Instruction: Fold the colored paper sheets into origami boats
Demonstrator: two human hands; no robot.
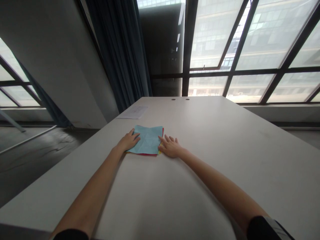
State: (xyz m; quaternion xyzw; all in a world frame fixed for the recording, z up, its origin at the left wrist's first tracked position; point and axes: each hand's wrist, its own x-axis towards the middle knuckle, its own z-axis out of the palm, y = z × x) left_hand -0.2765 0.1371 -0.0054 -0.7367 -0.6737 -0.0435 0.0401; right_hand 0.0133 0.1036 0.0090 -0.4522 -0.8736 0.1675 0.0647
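A creased light-blue sheet of paper (149,140) lies on top of a small stack on the white table. Red paper (147,154) peeks out along its near edge and right side, and a bit of yellow paper (160,152) shows at the lower right corner. Fingers apart, my left hand (128,140) rests on the left edge of the blue sheet. On the opposite side my right hand (170,146) is spread, its fingertips touching the sheet's right edge and its palm beside the stack. Most of the lower sheets are hidden.
The white table (200,133) stretches away toward the windows (212,33). A printed white sheet (133,112) lies near its left edge, beyond the stack. Two round dark grommets (180,99) sit at the far end. A dark blue curtain (120,50) hangs behind.
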